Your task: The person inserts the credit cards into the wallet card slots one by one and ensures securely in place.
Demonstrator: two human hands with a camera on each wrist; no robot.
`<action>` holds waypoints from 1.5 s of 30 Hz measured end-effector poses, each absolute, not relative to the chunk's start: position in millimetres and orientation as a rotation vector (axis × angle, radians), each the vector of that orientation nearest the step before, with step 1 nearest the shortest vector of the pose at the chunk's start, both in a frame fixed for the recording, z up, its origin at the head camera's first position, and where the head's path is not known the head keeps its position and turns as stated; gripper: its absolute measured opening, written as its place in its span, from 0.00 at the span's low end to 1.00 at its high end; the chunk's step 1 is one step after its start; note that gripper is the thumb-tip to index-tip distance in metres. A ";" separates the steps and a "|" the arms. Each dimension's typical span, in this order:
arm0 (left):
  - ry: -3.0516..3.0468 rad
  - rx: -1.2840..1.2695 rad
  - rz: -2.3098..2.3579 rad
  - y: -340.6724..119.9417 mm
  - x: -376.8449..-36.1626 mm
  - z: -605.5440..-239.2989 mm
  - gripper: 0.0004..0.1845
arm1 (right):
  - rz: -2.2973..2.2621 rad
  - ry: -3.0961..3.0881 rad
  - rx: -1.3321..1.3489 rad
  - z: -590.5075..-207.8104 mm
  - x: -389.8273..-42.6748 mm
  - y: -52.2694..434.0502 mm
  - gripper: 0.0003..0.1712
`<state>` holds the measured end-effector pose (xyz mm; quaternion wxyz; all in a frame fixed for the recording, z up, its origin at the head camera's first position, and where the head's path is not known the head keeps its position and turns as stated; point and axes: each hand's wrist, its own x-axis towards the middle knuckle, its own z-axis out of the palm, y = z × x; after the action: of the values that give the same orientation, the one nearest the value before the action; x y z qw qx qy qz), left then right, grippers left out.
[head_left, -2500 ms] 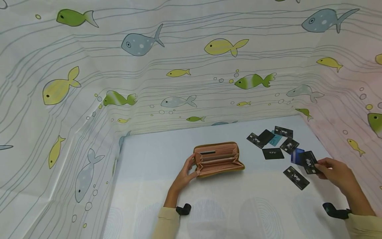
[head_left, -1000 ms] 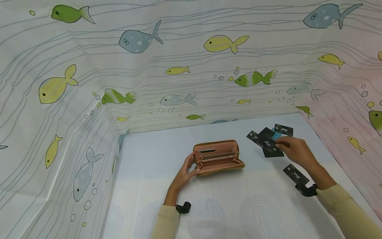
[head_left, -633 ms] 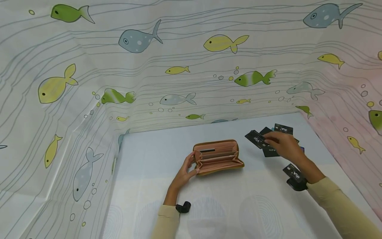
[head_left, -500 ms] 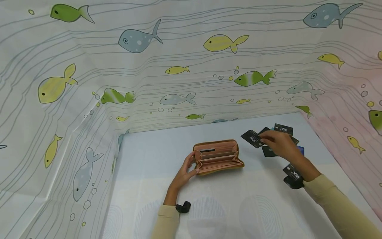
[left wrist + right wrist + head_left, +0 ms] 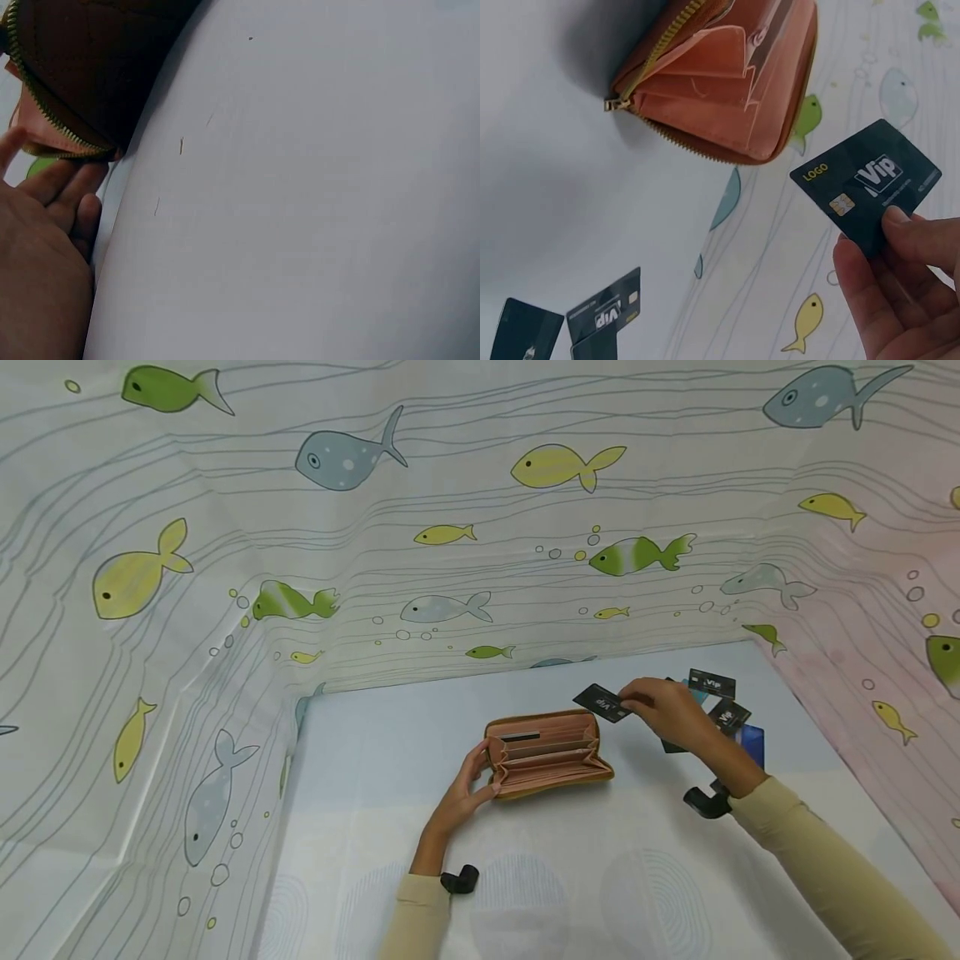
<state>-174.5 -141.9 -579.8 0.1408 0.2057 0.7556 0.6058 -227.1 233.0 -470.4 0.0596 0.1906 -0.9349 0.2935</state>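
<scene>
- right hand (image 5: 663, 706): thumb and fingers pinch a black vip card (image 5: 602, 702), held just off the wallet's far right corner, apart from it.
- left hand (image 5: 465, 789): thumb and fingers grip the left end of the wallet (image 5: 555, 777).
- wallet sits on the surface (image 5: 390, 752), unzipped and gaping, pleated pockets in view.
- progress, my reading: early. one dark slip (image 5: 521, 737), probably a card, tucked in the wallet's rear pocket toward its left; pinched card not inside.
- left outside, all to the right of the wallet: a far vip card (image 5: 712, 683), a second vip card (image 5: 729, 716), a light blue card (image 5: 697, 696) partly covered, a dark blue card (image 5: 752, 747), a black card (image 5: 670, 747) half hidden. exact count can't be made out; right forearm (image 5: 723, 760) crosses over the group.
- in the way: forearm screens cards right of the wallet; the wallet's dividers lie close together, so a card could snag on a divider or the zip teeth (image 5: 673, 30).
- zip pull (image 5: 617, 104) hangs at one corner of the wallet.
- around: fish-print cloth (image 5: 450, 410) rises behind the wallet; black wrist camera (image 5: 461, 880) on left wrist, nearer the wearer than the wallet.
</scene>
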 end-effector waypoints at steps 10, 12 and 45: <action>2.194 0.609 1.718 -142.8 -179.2 -594.9 0.43 | 0.955 -2.874 0.670 -478.3 -239.2 209.2 0.08; 2.204 0.594 1.725 -143.1 -182.0 -606.2 0.44 | 0.954 -2.878 0.689 -480.9 -241.7 205.1 0.08; 2.167 0.566 1.757 -140.5 -174.5 -581.5 0.43 | 0.830 -2.976 0.823 -501.2 -252.1 180.8 0.07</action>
<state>-174.5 -140.5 -581.5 0.1471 0.1967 0.7529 0.6105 -252.1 180.8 -501.2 -0.0282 0.2574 -0.9304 0.2595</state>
